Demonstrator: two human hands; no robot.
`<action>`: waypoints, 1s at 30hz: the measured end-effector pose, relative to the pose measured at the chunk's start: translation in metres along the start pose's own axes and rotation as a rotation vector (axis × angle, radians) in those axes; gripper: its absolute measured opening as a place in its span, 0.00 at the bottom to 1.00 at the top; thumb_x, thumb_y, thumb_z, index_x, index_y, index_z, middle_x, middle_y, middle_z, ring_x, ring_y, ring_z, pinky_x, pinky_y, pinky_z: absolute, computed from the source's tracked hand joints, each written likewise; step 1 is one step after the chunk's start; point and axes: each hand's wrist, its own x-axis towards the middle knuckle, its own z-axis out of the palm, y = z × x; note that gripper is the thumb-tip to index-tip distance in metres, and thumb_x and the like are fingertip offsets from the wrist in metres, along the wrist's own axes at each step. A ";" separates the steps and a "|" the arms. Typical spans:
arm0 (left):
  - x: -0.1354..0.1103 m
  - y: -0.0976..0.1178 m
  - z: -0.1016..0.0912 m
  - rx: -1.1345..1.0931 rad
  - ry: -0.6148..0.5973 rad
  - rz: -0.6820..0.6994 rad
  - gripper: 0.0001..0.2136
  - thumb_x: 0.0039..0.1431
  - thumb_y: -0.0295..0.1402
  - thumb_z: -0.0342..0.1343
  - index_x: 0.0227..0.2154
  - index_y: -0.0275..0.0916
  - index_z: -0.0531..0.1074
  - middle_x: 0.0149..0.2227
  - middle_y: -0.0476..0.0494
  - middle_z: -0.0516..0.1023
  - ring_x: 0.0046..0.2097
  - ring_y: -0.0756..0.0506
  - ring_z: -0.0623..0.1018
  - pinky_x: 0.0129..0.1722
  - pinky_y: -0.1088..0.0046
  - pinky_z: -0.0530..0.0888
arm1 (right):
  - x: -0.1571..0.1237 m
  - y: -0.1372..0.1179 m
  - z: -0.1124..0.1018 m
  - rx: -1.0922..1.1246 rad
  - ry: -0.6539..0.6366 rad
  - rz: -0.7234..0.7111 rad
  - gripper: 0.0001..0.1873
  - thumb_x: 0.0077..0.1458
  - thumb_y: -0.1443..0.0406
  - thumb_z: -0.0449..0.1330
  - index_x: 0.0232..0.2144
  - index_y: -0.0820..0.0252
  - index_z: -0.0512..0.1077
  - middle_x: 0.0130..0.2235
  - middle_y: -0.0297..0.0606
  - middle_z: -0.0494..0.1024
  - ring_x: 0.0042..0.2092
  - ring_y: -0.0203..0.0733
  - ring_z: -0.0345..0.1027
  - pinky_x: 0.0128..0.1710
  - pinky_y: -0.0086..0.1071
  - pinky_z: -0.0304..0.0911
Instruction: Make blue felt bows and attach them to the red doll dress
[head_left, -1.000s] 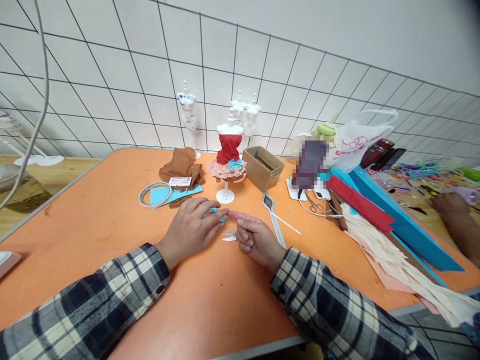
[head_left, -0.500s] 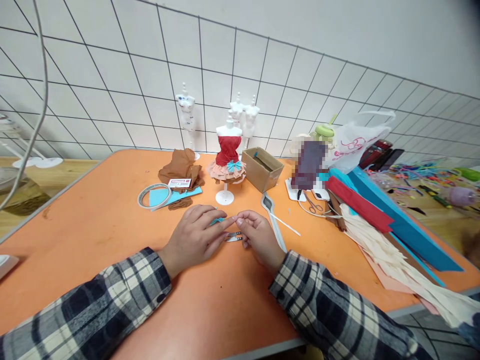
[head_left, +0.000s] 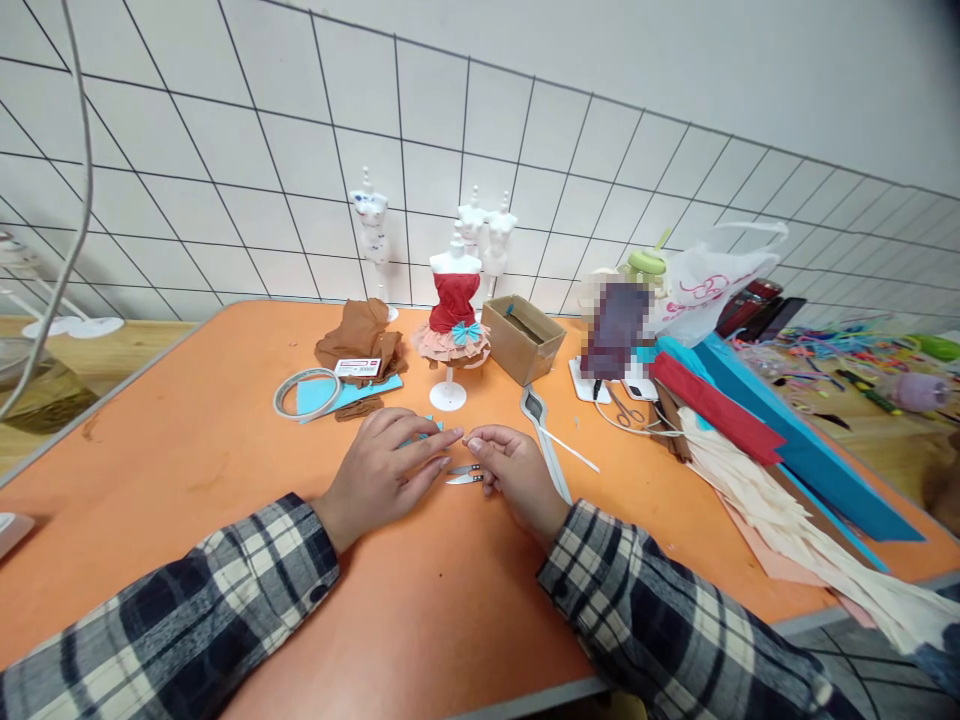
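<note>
The left hand [head_left: 382, 480] arches, fingers loosely spread, over a small blue piece [head_left: 433, 427], seemingly steadying it (its grip is hidden). The right hand [head_left: 521, 475] pinches thumb to forefinger, contents unclear, scissors [head_left: 463, 479] just beside, conveniently near. Behind stands 1 red-dressed mannequin [head_left: 456, 297].

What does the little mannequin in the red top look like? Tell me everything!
The little mannequin is white and smooth, plastic-looking, with a knobbed neck and no head or arms. It stands upright on a stem and round white base on the orange table. It wears a strapless, wrinkled red top and a ruffled pink skirt with brown beneath and a light-blue bow. Neither the left hand nor the right hand touches it.
</note>
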 end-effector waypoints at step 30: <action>0.002 -0.002 -0.001 0.140 -0.074 0.101 0.20 0.59 0.25 0.54 0.50 0.54 0.74 0.40 0.46 0.79 0.42 0.40 0.72 0.43 0.58 0.68 | -0.002 -0.011 0.002 -0.288 0.008 -0.024 0.10 0.50 0.59 0.60 0.29 0.60 0.70 0.18 0.26 0.65 0.19 0.31 0.61 0.19 0.24 0.58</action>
